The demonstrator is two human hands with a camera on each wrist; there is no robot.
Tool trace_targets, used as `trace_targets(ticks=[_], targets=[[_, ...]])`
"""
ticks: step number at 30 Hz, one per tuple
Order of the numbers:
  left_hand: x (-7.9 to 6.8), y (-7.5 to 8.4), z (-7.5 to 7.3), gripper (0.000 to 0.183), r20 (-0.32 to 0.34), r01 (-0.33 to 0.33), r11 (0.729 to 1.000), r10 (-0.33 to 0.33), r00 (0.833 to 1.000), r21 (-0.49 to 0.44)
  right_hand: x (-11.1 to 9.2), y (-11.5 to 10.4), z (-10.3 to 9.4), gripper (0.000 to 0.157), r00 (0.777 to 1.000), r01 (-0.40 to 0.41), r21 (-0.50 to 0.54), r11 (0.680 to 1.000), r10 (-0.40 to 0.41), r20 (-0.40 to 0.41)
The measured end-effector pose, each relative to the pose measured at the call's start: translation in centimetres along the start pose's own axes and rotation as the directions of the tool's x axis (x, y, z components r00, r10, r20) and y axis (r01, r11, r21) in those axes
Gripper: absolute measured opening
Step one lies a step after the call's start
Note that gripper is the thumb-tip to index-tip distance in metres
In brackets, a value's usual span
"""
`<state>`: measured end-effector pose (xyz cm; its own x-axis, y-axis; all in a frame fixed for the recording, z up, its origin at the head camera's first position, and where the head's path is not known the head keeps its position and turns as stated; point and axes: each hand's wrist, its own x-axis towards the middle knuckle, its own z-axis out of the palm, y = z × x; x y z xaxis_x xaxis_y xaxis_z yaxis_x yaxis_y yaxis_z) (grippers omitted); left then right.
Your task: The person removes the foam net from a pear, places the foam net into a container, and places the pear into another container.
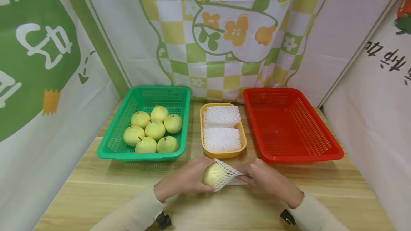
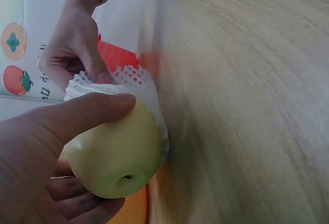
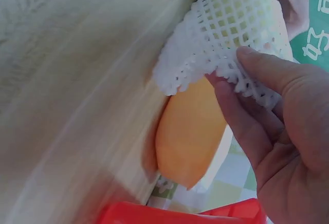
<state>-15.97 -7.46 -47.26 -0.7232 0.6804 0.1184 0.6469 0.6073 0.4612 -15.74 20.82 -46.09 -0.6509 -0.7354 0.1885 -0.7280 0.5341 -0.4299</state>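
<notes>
A pale yellow-green pear (image 1: pixel 212 176) is partly inside a white foam net sleeve (image 1: pixel 228 176), close over the table in front of the yellow tray. My left hand (image 1: pixel 192 176) grips the pear from its left, the thumb (image 2: pixel 105 112) lying along its side and fingers curled beneath. The bare end of the pear (image 2: pixel 121 154) faces the left wrist camera. From the right, my right hand (image 1: pixel 264 178) pinches the sleeve's loose end between thumb and fingers. In the right wrist view the netting (image 3: pixel 231 18) stretches over the pear, with its open edge hanging past the fingertips.
A green basket (image 1: pixel 141 157) with several pears (image 1: pixel 155 129) stands at the left. In the middle, a yellow tray (image 1: pixel 224 154) carries two stacks of foam sleeves (image 1: pixel 222 139). The red basket (image 1: pixel 289 131) stands at the right. Cloth walls (image 1: pixel 369 117) border the table.
</notes>
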Motion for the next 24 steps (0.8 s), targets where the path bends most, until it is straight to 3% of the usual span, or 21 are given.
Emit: trace_targets(ticks=[5,9,16,20,24], targets=[[-0.7,-0.5,-0.4,0.078,-0.004,0.005,1.0,-0.005,1.0,0.008,1.1,-0.8,-0.1,0.046,0.997,-0.046,-0.038,0.998,0.048,0.057],[-0.9,-0.5,-0.5,0.079,0.005,0.009,1.0,-0.009,1.0,-0.006,2.7,-1.5,0.7,0.06,0.997,0.011,-0.085,0.996,-0.005,0.074],[-1.6,-0.6,-0.9,0.077,0.007,0.037,0.999,-0.037,0.999,-0.027,3.5,-1.8,1.3,0.038,0.995,0.038,-0.048,0.998,-0.033,0.097],[-2.4,-1.2,-1.3,0.073,-0.028,0.051,0.998,-0.052,0.998,-0.033,3.2,-1.7,0.1,0.021,0.991,0.023,-0.001,1.0,-0.022,0.13],[-3.2,-2.0,-1.4,0.072,-0.049,0.05,0.999,-0.05,0.998,-0.013,2.9,-1.7,-2.2,0.016,0.987,0.014,0.033,0.999,-0.019,0.161]])
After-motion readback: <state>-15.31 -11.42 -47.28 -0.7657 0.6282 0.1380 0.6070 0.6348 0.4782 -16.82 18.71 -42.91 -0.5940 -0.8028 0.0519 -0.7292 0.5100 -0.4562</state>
